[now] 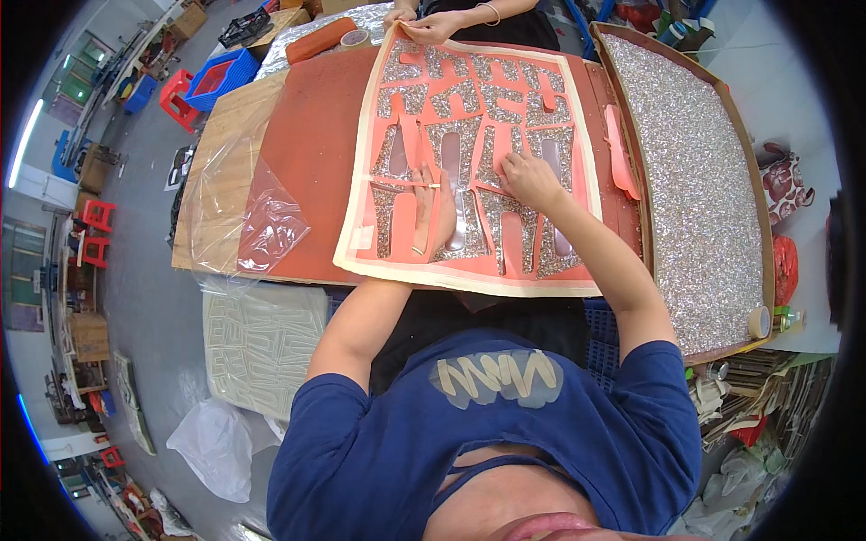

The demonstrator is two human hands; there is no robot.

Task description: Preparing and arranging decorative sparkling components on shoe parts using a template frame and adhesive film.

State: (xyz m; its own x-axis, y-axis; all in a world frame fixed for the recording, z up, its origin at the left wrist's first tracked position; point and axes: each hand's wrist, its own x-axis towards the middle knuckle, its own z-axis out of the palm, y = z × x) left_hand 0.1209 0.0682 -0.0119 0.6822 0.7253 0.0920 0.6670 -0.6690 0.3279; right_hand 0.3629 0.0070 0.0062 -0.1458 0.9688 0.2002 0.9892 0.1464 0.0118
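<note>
A coral sheet [469, 266] with a cream taped border and many cut-out shapes lies across the table before me. Glittery silver material [466, 194] shows in many of its shapes, and smoother greyish patches in some. My left hand [433, 212] is partly under the sheet, its stretched fingers showing through a cut-out beside a thin cream strip [406, 185]. On top, my right hand [532, 180] has bent fingers pressed together at a coral strip [502, 144] right of the middle. Across the table, another person's hands [428, 27] hold the sheet's far left corner.
A glitter-covered panel [695, 180] in a brown frame stands at the right, with a tape roll [759, 322] at its near end. Clear plastic film [271, 225] lies on the table's left. A pale patterned sheet [262, 338] and white bag [212, 446] lie lower left.
</note>
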